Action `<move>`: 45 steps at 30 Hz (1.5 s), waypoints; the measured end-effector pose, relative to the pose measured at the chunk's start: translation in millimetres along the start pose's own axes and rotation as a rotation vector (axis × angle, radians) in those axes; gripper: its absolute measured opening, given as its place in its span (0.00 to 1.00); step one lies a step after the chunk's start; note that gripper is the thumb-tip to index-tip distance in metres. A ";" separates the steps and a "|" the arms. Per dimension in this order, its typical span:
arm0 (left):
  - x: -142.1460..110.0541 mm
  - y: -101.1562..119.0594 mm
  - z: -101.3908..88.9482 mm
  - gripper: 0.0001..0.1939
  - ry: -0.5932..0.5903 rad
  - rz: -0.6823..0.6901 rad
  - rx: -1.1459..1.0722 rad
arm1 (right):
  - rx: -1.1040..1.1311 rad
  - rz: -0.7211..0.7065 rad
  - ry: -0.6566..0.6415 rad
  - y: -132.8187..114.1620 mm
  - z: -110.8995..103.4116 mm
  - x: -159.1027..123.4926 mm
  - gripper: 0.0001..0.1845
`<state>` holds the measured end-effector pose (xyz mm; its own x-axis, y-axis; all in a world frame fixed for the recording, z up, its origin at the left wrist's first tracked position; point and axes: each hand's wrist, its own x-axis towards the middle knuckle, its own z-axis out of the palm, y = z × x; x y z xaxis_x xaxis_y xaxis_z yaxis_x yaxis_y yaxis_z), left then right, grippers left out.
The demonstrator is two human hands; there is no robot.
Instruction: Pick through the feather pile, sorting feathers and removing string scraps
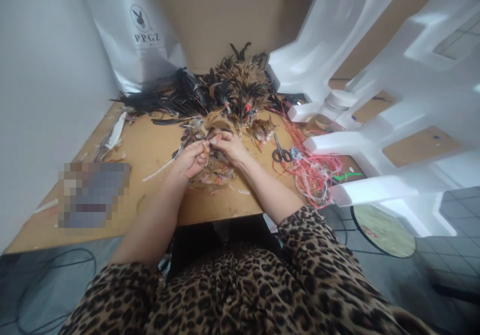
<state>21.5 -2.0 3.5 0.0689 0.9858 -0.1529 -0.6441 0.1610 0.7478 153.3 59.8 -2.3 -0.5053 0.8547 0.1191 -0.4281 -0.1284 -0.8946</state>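
- Tan-and-brown feathers in a small, loose bunch (pixel 218 120) are sitting at the fingertips of both hands, just above the front middle of the yellowish wooden table (pixel 150 145).
- The left hand (pixel 192 159) is curling nearly closed, its thumb and forefinger meeting at the base of the bunch; whether they are gripping a quill or a tie is too small to tell.
- The right hand (pixel 229 148) is pinching at the same base, thumb and forefinger together, its other fingers partly bending.
- Mixed feather scraps (pixel 215 175) are lying beneath and around the hands.
- A short brown feather cluster (pixel 263 130) is resting to the right, near black-handled metal scissors (pixel 281 154).
- Tangled pink and clear plastic ribbons (pixel 309 175) are spreading beside the scissors, near white moulded foam pieces (pixel 360 191).
- A heap of glossy black feathers (pixel 176 95) and a tan-brown feather pile (pixel 247 82) are lying behind the hands.
- A silver printed bag (pixel 150 55) is standing at the back left.
- A blurred grey object (pixel 99 195) is lying on the table's left.
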 end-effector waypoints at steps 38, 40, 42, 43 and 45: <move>4.2 5.7 -9.1 0.11 0.071 0.035 0.309 | -0.317 0.174 0.046 -14.3 -12.4 1.6 0.10; 5.2 3.5 -7.7 0.10 0.073 0.055 0.248 | -0.258 0.223 0.038 -11.0 -12.9 3.1 0.10; 5.4 1.7 -5.4 0.10 0.072 0.067 0.212 | -0.207 0.259 0.023 -8.6 -13.1 4.1 0.10; 5.3 0.9 -4.0 0.10 0.071 0.075 0.205 | -0.188 0.268 0.014 -7.8 -13.0 4.4 0.10; 5.0 -0.3 -1.5 0.10 0.074 0.096 0.208 | -0.151 0.285 0.007 -7.1 -12.7 4.5 0.10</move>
<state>20.9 2.8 1.5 -0.0462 0.9922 -0.1158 -0.4740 0.0803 0.8768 163.6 70.9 -0.9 -0.5834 0.7986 -0.1480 -0.1541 -0.2877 -0.9452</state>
